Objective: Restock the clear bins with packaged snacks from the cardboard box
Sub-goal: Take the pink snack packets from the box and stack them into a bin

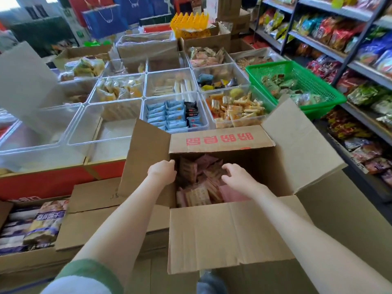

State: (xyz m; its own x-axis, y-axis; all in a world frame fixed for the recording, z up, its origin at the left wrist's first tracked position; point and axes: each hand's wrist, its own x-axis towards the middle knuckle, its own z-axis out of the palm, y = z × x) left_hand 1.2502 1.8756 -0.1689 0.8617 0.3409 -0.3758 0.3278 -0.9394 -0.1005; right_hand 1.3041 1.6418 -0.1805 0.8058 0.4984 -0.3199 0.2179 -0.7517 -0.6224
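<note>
Shop shelving is running down the right wall, and right in the middle the cardboard box (229,230) is sitting open, all four flaps folded out, pushed up against the near edge of the display surface (53,183). Inside it, a loose heap of packaged snacks (199,187) in pink and cream wrappers is lying well below the rim. Both hands are reaching down into it: the left hand (162,171) is curling over at the box's left inner wall, fingers bent and closed, though whether they are pinching a packet I cannot tell; the right hand (237,177) is hovering just over the heap, fingers (228,167) spread and slightly hooked, gripping nothing.

Beyond the far flap with its red lettering, the clear bins (174,111) are lining up in rows. The one just behind the box is holding blue packets (165,115), the bin to its right is brimming with orange-and-white sticks (237,111), and the bin to its left (106,128) is standing almost bare. A green basket (318,85) is perching at the right end, holding green-wrapped packets. To the left of the open box, a closed carton (93,209) is resting beside a box of purple bags (42,225).
</note>
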